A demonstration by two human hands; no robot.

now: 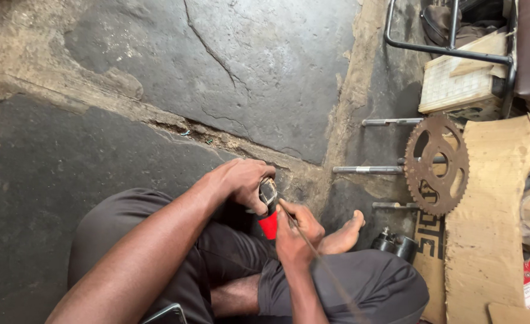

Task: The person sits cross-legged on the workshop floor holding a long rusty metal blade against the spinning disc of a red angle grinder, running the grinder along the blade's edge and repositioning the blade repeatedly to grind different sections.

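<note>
We are sitting on a cracked, dark concrete floor (259,66) stained with oil, with our legs folded in dark trousers and a bare foot (344,235) sticking out to the right. Our left hand (242,180) is closed around a small dark metal part (268,192) with a red end (268,226), holding it up over our lap. Our right hand (296,231) sits just below and beside it, gripping a thin metal rod (313,249) whose tip touches the part; the rod runs back down along our forearm. To the right, well apart from the hands, a rusty toothed sprocket (436,163) leans against a sheet of cardboard (493,228). Several long steel bolts (368,170) lie on the floor next to it. A small dark cylindrical piece (395,244) rests near the foot. Farther back stand a black tubular frame (451,51) and a pale box-shaped block (457,90).
</note>
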